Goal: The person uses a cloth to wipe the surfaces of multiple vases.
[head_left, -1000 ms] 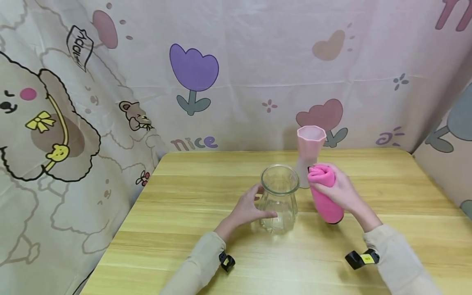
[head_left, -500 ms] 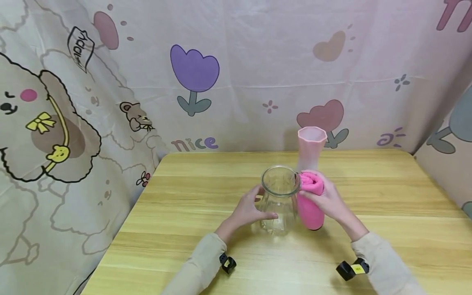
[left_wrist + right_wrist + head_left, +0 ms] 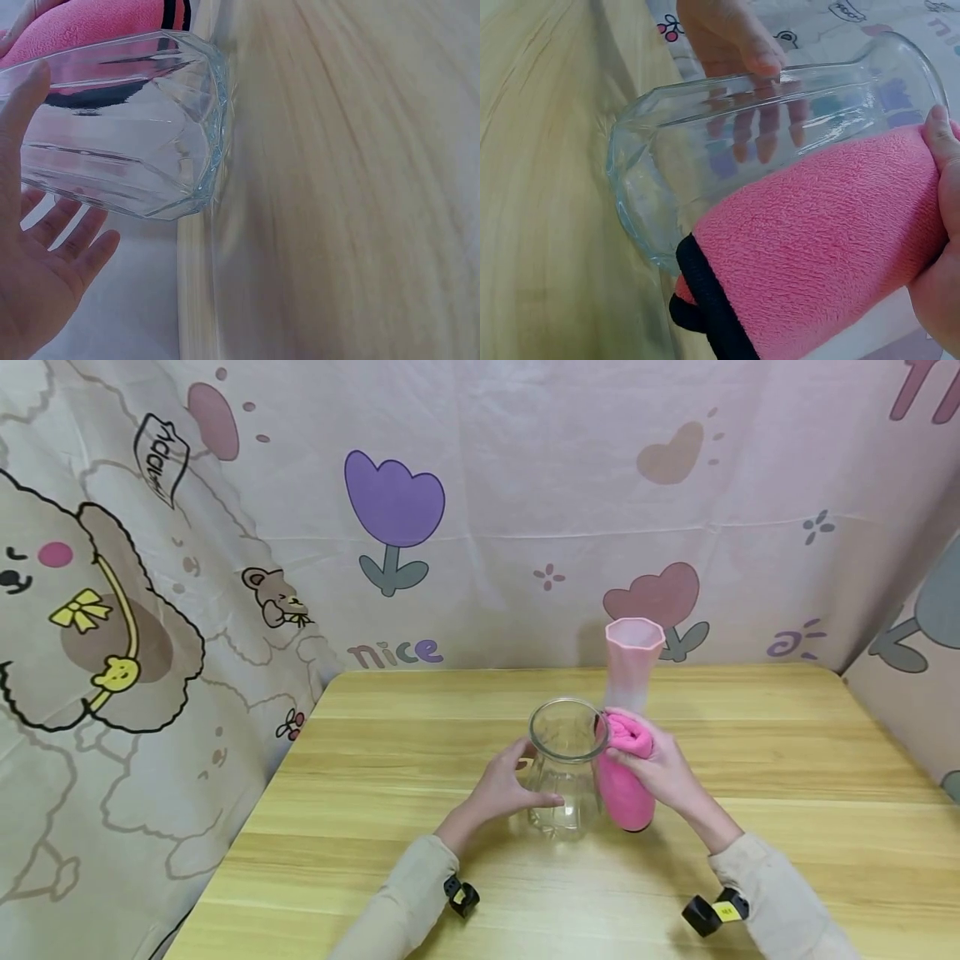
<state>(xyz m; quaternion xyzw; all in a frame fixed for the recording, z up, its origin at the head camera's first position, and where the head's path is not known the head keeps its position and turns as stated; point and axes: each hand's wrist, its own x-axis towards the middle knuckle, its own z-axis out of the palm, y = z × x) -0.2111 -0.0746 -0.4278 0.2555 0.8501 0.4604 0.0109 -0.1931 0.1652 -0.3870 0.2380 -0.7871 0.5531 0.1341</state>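
A clear faceted glass vase point(image 3: 567, 777) with a wide round rim stands upright on the wooden table. My left hand point(image 3: 507, 782) holds its left side, thumb in front and fingers behind, seen through the glass in the right wrist view. My right hand point(image 3: 667, 766) grips a pink towel point(image 3: 626, 789), rolled up with black edging point(image 3: 712, 300). The towel lies against the vase's right side, its upper end by the rim. In the left wrist view, the towel point(image 3: 90, 28) shows beyond the glass.
A tall pink-to-white vase point(image 3: 633, 664) stands just behind the towel and glass vase, its lower part hidden. The wooden table point(image 3: 390, 760) ends at a printed curtain point(image 3: 517, 460) at the back and left. Wrist cameras point(image 3: 461, 896) sit on both sleeves.
My right hand has brought the pink towel leftward from beside the glass vase to its right side, with only a slight shift in the last half second. My left hand stays in place.
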